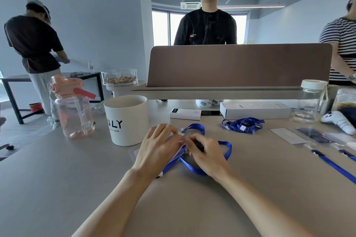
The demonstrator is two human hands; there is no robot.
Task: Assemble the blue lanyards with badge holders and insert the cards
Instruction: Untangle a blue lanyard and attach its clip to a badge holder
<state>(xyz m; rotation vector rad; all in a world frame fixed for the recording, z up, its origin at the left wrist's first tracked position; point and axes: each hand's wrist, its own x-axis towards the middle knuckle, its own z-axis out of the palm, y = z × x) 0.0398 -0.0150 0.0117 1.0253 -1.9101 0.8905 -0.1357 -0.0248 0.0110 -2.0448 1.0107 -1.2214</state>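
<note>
Two hands | left hand (158,146) fingers clamp badge holder (178,153) | right hand (206,152) fingers pinch lanyard (229,150), loop rightward

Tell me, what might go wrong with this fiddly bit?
The lanyard loops beneath the right hand and could snag or twist. The clear holder, held by the left hand, might slip; the join itself is hidden. The cup stands close to that hand and could get knocked.
</note>
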